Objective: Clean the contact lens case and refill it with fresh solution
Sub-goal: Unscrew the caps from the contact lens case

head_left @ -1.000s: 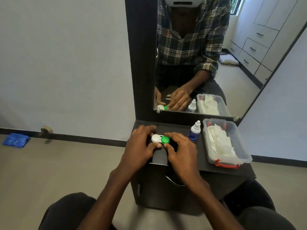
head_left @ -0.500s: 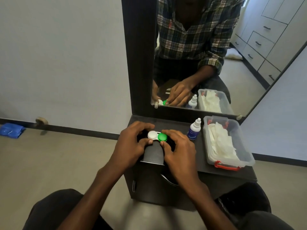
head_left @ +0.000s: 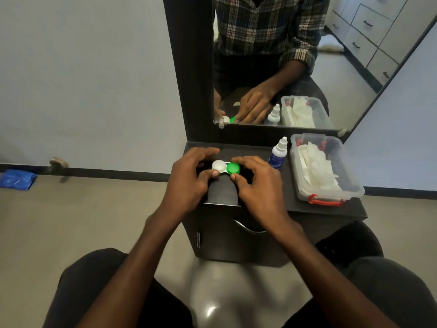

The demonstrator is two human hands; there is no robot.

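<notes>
The left hand [head_left: 189,178] curls round the white-capped end of the contact lens case [head_left: 225,167], thumb on its near edge, fingers arched behind; bare floor lies open to its left. The right hand [head_left: 256,185] clamps the green-capped end likewise. The case sits between both hands on the dark cabinet top [head_left: 290,197], near the front edge, its underside hidden by fingers. Just right of the right hand stands the solution bottle [head_left: 279,153], label unreadable; further right a clear box [head_left: 352,185] of white tissues fills the top to its right edge.
</notes>
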